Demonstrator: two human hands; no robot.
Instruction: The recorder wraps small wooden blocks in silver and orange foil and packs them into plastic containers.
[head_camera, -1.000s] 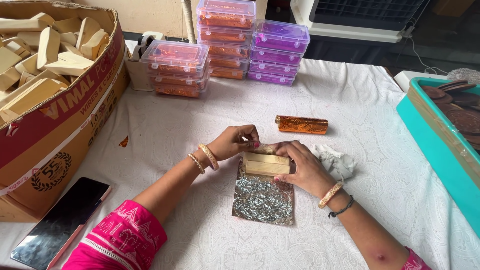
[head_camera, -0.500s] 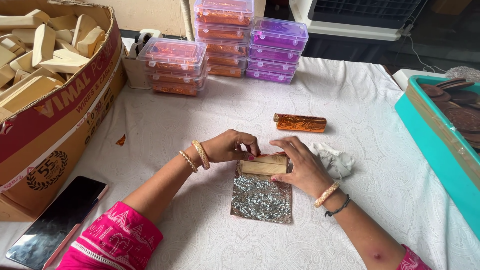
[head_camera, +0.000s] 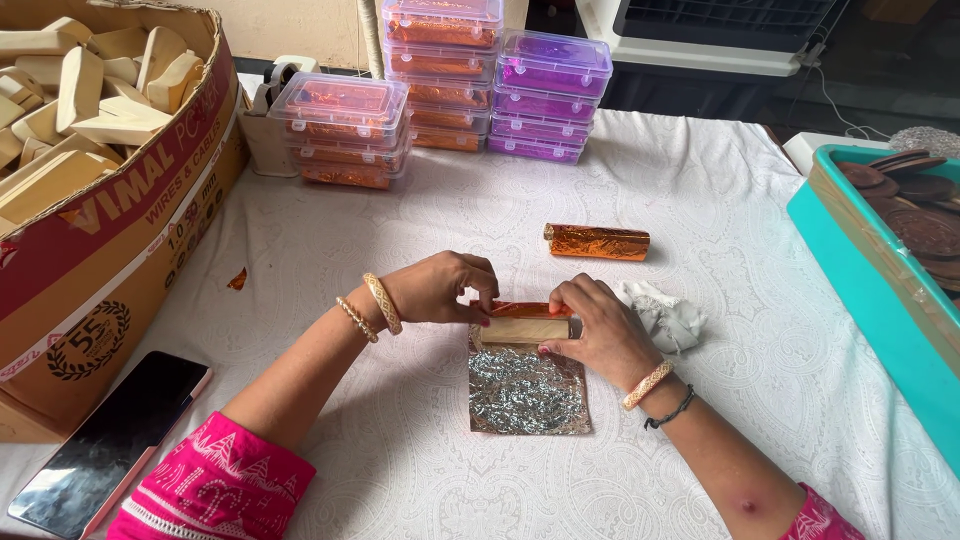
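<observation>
A pale wooden block (head_camera: 525, 329) lies at the centre of the frame, across the top edge of a crinkled foil sheet (head_camera: 525, 392), silver side up, its orange edge curling over the block. The left hand (head_camera: 440, 288) pinches the block's left end with bent fingers; the right hand (head_camera: 598, 335) is closed around its right end. Just right of that hand sits a crumpled white cloth (head_camera: 668, 316). Above, a wrapped orange roll (head_camera: 596, 242) lies apart on the white tablecloth (head_camera: 400, 220). Stacked clear boxes (head_camera: 445, 85) fill the upper middle, a carton of blocks (head_camera: 100, 170) the upper left, a phone (head_camera: 110, 440) the lower left, a teal tray (head_camera: 850, 270) the right edge
</observation>
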